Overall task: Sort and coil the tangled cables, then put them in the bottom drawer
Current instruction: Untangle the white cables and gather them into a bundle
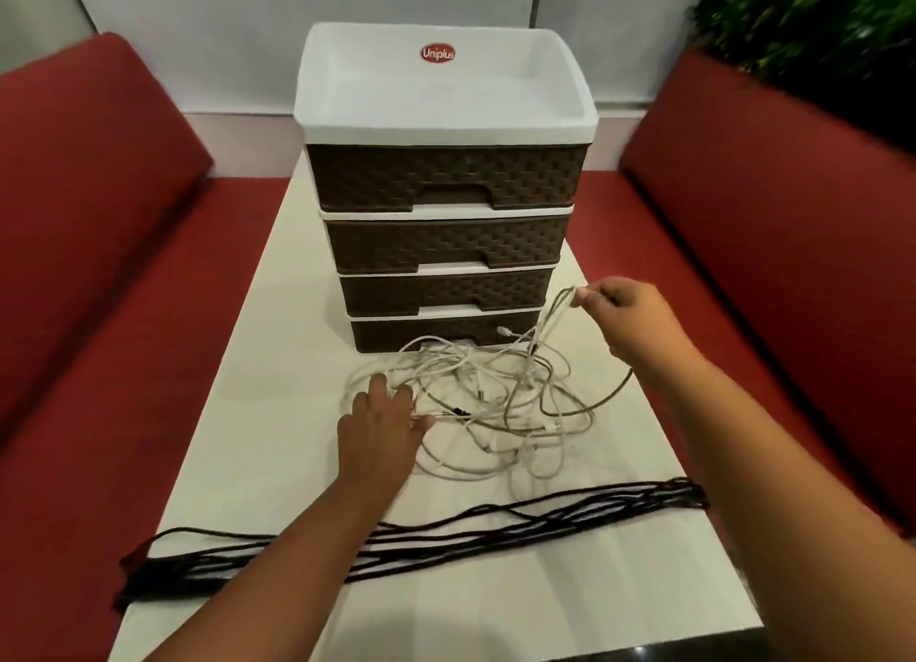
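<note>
A tangle of white and grey cables [495,404] lies on the white table [277,413] in front of a drawer unit [446,245] with several brown drawers, all closed. The bottom drawer [396,334] sits just behind the tangle. My left hand [381,428] rests flat on the tangle's left side, fingers spread over the cables. My right hand [629,314] is raised to the right of the unit and pinches a loop of grey cable [560,309] lifted out of the pile. A long bundle of black cable [446,527] lies stretched across the table near me.
Red cushioned benches [99,265] flank the table on both sides. A green plant [818,22] stands at the back right. The unit's top is a white tray [446,91]. The black bundle's ends hang over both table edges.
</note>
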Demonstrator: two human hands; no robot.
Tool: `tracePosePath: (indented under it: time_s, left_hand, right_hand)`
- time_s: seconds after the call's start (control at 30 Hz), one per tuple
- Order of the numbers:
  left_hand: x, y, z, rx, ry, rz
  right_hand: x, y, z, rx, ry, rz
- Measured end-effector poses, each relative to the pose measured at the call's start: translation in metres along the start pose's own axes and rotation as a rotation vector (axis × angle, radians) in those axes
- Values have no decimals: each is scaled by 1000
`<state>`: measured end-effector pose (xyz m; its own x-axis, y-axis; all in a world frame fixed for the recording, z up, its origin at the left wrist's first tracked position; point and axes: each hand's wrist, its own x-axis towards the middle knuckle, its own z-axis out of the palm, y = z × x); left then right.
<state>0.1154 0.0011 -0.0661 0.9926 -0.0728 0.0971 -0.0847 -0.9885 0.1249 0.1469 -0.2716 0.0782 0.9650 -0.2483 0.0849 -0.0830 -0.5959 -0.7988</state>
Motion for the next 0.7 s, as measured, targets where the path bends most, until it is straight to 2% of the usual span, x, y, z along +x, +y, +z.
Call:
tracePosePath:
  time_s: [0.07,0.2,0.27,0.3,0.37,0.4,0.43,0.5,0.57,0.63,0.7]
  left_hand:
    - [5,-1,-7,18,-34,11]
    - [14,-9,-42,10,-325,37]
    - [17,-10,-70,-25,-305,32]
    - [19,-6,-86,-68,-220,42]
    - [19,11,-123,-324,-39,60]
    - [18,23,-141,-531,-9,57]
    - [16,37,-159,-779,-34,40]
    - [12,62,-185,-1250,-223,-47]
    - [9,79,-193,-1523,-396,-154]
    - [9,84,-191,-1774,-398,-284]
    - [10,81,-188,-2028,-328,-414]
  right_hand:
    - [-5,-21,-17,83,40,-39]
    - [-18,-66,-51,346,63,-102]
    - [-26,-85,-60,503,40,-103]
    - [-31,-92,-61,557,22,-108]
    - [-43,-103,-58,620,-17,-132]
    - [-50,-106,-54,617,-42,-148]
    - [-57,-107,-47,588,-75,-170]
    - [-70,-102,-30,540,-183,-218]
    - [-85,-89,-9,533,-337,-227]
    - [-97,-70,11,500,-432,-215]
    - [-107,-49,23,455,-485,-182]
